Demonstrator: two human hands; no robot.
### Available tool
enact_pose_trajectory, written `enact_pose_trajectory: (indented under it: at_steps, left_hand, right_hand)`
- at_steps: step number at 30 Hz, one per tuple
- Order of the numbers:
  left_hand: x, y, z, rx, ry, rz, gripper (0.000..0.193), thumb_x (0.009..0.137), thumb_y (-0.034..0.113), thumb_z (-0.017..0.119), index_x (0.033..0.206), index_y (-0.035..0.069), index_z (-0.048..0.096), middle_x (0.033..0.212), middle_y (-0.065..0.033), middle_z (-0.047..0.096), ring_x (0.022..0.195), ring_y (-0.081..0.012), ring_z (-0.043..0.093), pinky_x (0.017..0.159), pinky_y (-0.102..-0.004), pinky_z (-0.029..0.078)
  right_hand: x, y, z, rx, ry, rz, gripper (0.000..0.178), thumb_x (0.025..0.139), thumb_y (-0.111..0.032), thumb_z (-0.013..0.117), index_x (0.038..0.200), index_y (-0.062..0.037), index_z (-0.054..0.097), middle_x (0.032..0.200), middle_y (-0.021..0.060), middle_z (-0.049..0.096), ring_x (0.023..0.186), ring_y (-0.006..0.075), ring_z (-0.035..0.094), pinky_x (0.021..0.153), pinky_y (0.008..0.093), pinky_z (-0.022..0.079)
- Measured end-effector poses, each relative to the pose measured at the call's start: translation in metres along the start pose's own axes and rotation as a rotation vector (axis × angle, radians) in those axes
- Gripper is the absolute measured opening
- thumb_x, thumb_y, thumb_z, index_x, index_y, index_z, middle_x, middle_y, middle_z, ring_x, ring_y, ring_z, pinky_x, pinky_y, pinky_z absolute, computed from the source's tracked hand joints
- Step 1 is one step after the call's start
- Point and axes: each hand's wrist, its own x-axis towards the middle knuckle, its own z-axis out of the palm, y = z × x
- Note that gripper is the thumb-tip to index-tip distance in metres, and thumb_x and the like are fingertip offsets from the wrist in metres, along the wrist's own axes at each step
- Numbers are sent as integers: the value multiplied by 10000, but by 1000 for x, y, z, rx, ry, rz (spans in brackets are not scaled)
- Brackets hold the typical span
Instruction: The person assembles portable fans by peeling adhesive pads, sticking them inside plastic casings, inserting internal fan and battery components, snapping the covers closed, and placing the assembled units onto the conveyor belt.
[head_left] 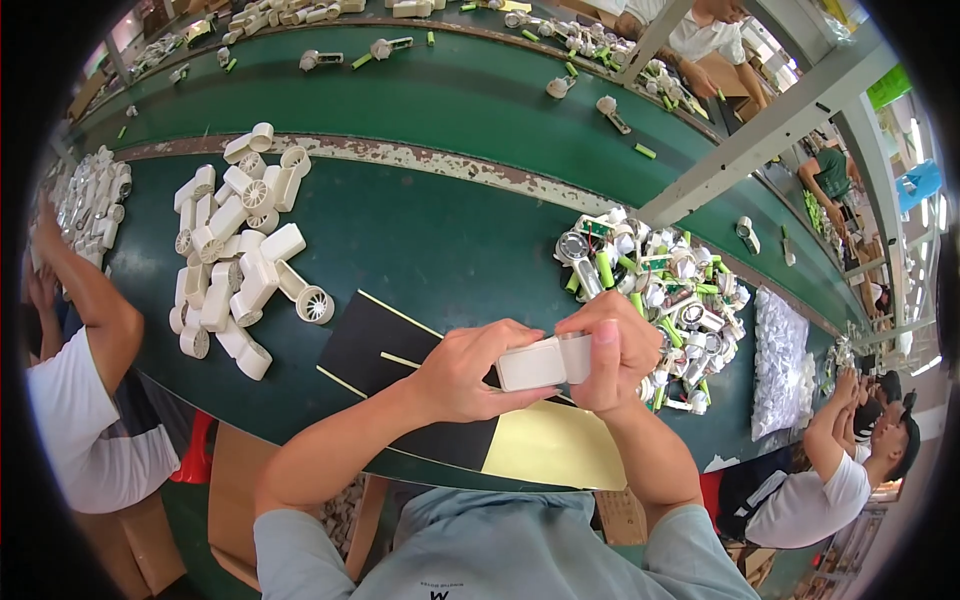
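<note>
Both hands grip one white plastic casing (pixel 535 363) above the black mat (pixel 385 350) on the worktop (pixel 440 240): left hand (pixel 470 370) cups the body, right hand (pixel 615 350) pinches its end (fingertips only). Risk: pinch slips, casing drops among loose parts (pixel 655 300).

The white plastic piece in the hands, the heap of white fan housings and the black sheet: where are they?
white plastic piece (pixel 532 364), head view, its flat side between both hands.
heap of white fan housings (pixel 238 250), head view, mid-heap.
black sheet (pixel 372 345), head view, bare upper-left part.
</note>
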Motion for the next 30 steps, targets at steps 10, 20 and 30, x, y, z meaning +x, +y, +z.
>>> enact_pose_trajectory:
  at_steps: [10, 20, 30]
  left_hand:
    - [3, -1, -16, -29, 38, -275, 553, 788, 249, 950, 1183, 15, 641, 1005, -133, 769, 888, -223, 780, 772, -338, 612]
    - [17, -46, -69, 898, 219, -280, 662, 919, 226, 774, 1471, -20, 506, 1496, -256, 489, 1391, -439, 464, 1123, -521, 416]
    - [-12, -80, -125, 1449, 52, -804, 563, 1001, 293, 643, 1487, 32, 526, 1507, -278, 517, 1492, -480, 364, 1239, -645, 213]
  right_hand:
    - [30, 3, 3, -51, -270, 55, 175, 963, -99, 603, 909, 20, 719, 773, 128, 635, 635, 231, 603, 569, 336, 462]
    - [113, 129, 9, -276, -504, 343, 477, 857, -248, 875, 1238, -13, 711, 1085, 137, 714, 909, 217, 715, 834, 337, 597]
    - [146, 310, -8, -838, -364, 447, 508, 923, -236, 698, 1392, -70, 595, 1441, 211, 580, 1246, 413, 606, 1056, 495, 511]
